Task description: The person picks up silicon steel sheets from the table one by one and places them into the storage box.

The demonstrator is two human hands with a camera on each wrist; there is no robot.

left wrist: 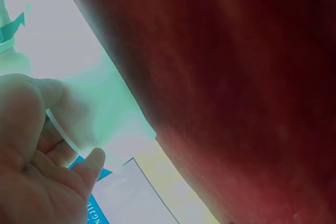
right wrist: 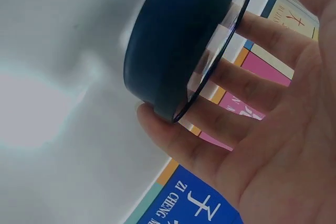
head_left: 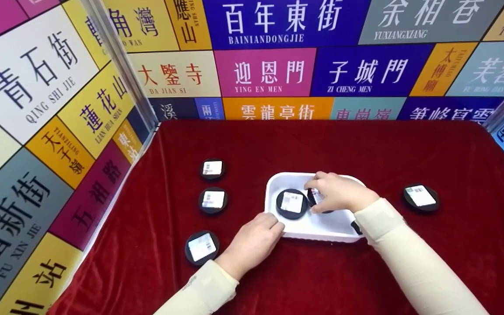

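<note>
A white plastic tub (head_left: 317,235) sits on red cloth in the head view. My left hand (head_left: 255,236) grips its near left corner; in the left wrist view the thumb and fingers lie on either side of the rim (left wrist: 65,137). My right hand (head_left: 341,192) reaches inside the tub and holds a round black container (right wrist: 173,35). In the right wrist view this container stands tilted, a clear face towards the palm and fingers around its edge. Left of it in the tub lies another round black container (head_left: 285,213) with a white label (head_left: 292,202).
Left of the tub, three labelled round black containers stand in a loose column: far (head_left: 212,168), middle (head_left: 213,200) and near (head_left: 202,247). One more container (head_left: 421,197) lies to the right. Sign-covered panels (head_left: 265,72) border the red cloth (head_left: 322,280) behind and at the sides.
</note>
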